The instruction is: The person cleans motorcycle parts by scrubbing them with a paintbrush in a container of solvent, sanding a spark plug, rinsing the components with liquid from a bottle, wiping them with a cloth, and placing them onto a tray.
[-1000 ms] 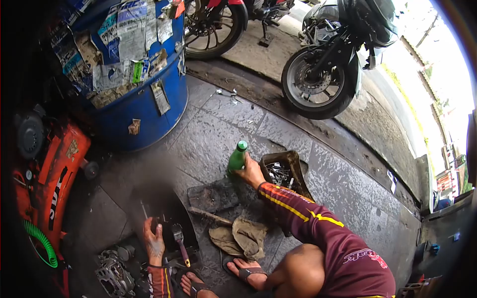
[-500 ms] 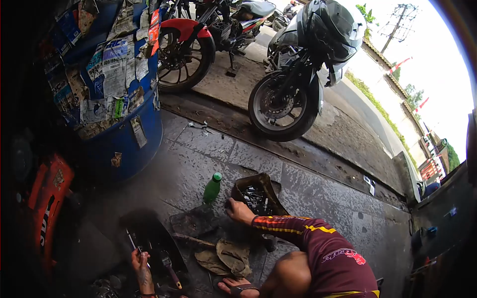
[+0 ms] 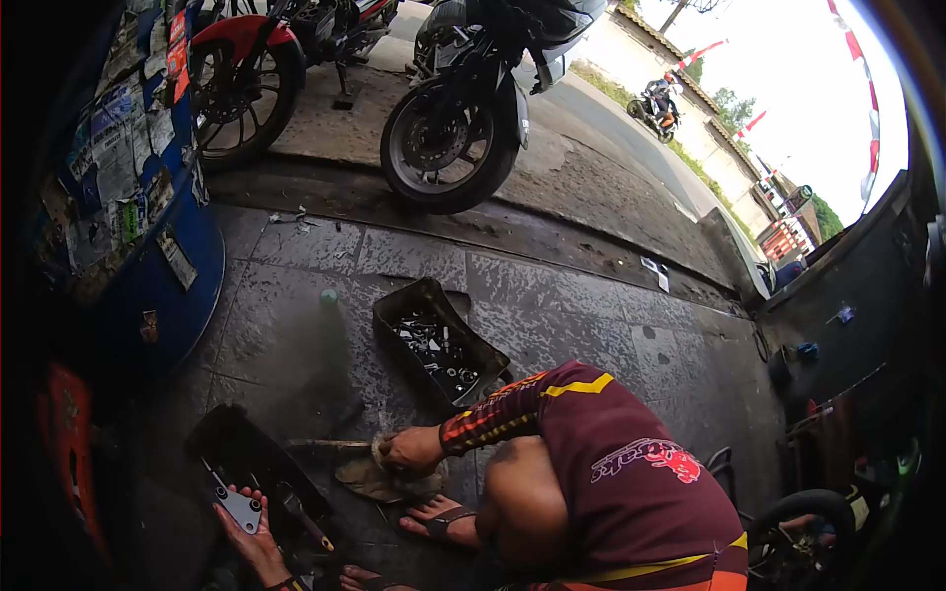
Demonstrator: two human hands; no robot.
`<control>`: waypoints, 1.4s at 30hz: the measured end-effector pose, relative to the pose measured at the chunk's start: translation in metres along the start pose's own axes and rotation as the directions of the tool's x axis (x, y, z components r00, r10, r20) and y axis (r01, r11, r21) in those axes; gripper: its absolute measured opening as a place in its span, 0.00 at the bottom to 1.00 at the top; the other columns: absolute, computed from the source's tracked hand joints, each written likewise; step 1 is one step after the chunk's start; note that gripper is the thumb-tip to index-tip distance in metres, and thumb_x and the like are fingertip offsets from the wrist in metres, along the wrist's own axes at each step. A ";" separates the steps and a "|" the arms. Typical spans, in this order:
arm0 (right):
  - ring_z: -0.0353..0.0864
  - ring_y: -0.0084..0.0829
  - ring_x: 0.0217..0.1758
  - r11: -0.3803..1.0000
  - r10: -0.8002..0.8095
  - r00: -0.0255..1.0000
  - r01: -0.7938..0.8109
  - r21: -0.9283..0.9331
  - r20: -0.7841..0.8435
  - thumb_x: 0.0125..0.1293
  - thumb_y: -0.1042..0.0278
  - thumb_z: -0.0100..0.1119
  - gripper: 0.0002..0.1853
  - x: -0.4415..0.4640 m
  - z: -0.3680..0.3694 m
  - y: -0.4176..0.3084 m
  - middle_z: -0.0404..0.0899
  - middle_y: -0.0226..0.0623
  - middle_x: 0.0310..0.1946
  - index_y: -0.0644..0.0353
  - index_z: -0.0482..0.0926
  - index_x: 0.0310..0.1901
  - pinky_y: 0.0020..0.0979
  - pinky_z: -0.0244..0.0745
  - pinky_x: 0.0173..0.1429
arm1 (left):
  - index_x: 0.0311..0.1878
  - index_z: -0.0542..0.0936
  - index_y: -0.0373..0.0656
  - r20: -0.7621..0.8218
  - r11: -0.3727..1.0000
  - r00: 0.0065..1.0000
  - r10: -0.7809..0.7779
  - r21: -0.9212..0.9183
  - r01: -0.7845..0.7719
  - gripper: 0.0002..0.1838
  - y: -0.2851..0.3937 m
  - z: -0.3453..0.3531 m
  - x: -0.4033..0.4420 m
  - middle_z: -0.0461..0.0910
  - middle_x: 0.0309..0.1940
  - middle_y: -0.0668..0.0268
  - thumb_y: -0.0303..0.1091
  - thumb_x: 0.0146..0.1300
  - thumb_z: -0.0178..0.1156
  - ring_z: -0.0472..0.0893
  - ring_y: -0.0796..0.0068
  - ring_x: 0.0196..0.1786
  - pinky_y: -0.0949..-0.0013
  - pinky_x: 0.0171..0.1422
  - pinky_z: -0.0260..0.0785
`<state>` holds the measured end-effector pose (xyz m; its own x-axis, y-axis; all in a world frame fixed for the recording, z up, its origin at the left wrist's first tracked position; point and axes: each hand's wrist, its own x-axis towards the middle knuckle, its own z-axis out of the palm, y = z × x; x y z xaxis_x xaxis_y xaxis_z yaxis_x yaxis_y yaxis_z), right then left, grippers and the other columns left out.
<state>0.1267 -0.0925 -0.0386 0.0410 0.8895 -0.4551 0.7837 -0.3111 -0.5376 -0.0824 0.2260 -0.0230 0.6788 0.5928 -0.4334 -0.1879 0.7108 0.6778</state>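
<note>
My left hand [image 3: 258, 544], at the lower left, holds a silvery, roughly triangular metal plate [image 3: 239, 510] with dark round holes at its corners. Beside its fingers a thin metal rod [image 3: 211, 472] slants over a black tray [image 3: 233, 433]. In that tray lies a brush [image 3: 317, 534] with a light-tipped handle. My right hand [image 3: 412, 450] is closed on a dirty brown rag [image 3: 367, 481] on the floor, in front of my sandalled foot [image 3: 439, 519]. A stick-like handle [image 3: 330, 445] lies to the left of the rag.
A dark bin [image 3: 483, 357] of loose bolts and small metal parts stands ahead, with a green bottle [image 3: 329, 330], blurred, to its left. A blue drum [image 3: 182, 305] with torn labels rises at left. Parked motorcycles [image 3: 448, 148] stand beyond the floor's edge; a rider [image 3: 658, 98] is on the road.
My right hand has gone from beside the parts bin to the rag and grasped it. In my left hand the plate's face now shows. The view has turned rightward; a rider has appeared.
</note>
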 end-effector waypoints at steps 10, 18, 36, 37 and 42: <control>0.77 0.59 0.40 0.894 0.030 0.788 0.254 0.369 -0.615 0.69 0.59 0.48 0.17 -0.018 -0.107 -0.059 0.77 0.59 0.34 0.67 0.70 0.47 0.48 0.70 0.42 | 0.61 0.70 0.41 0.051 0.998 0.999 0.003 0.063 -0.007 0.28 0.003 -0.019 0.007 0.78 0.46 0.62 0.55 0.71 0.48 0.80 0.67 0.48 0.63 0.55 0.75; 0.74 0.63 0.39 0.838 0.209 0.670 0.252 0.484 -0.712 0.72 0.61 0.46 0.15 -0.012 -0.166 -0.124 0.73 0.63 0.29 0.69 0.66 0.43 0.51 0.66 0.41 | 0.59 0.71 0.41 0.103 0.996 0.994 0.041 0.079 -0.049 0.26 -0.001 -0.018 0.024 0.79 0.47 0.61 0.54 0.71 0.48 0.79 0.66 0.50 0.60 0.56 0.74; 0.39 0.54 0.78 0.941 -0.332 0.747 0.218 -0.259 -0.577 0.60 0.51 0.60 0.32 0.064 -0.160 -0.193 0.44 0.50 0.75 0.47 0.67 0.66 0.55 0.36 0.76 | 0.71 0.60 0.48 0.355 0.801 0.932 0.077 -0.578 0.154 0.43 0.014 0.138 -0.053 0.64 0.68 0.56 0.73 0.64 0.36 0.67 0.56 0.68 0.52 0.72 0.59; 0.37 0.56 0.78 0.954 -0.295 0.725 0.186 -0.235 -0.623 0.59 0.49 0.60 0.35 0.066 -0.159 -0.190 0.41 0.51 0.75 0.46 0.65 0.69 0.54 0.36 0.76 | 0.71 0.62 0.47 0.495 0.765 0.858 0.135 -0.603 0.228 0.42 0.018 0.136 -0.056 0.66 0.67 0.57 0.71 0.65 0.41 0.68 0.57 0.67 0.54 0.71 0.60; 0.35 0.54 0.79 0.887 -0.126 0.577 0.429 0.168 -0.807 0.33 0.62 0.80 0.73 0.072 -0.158 -0.176 0.33 0.57 0.75 0.64 0.33 0.74 0.43 0.40 0.78 | 0.66 0.67 0.41 0.288 0.960 0.939 0.190 -0.255 -0.116 0.32 -0.028 0.110 -0.046 0.69 0.65 0.58 0.58 0.71 0.44 0.71 0.63 0.65 0.59 0.70 0.64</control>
<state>0.0897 0.0786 0.1352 0.4250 0.8225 0.3780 0.6087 0.0494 -0.7919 -0.0297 0.1372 0.0430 0.8062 0.5819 -0.1071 -0.4397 0.7104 0.5496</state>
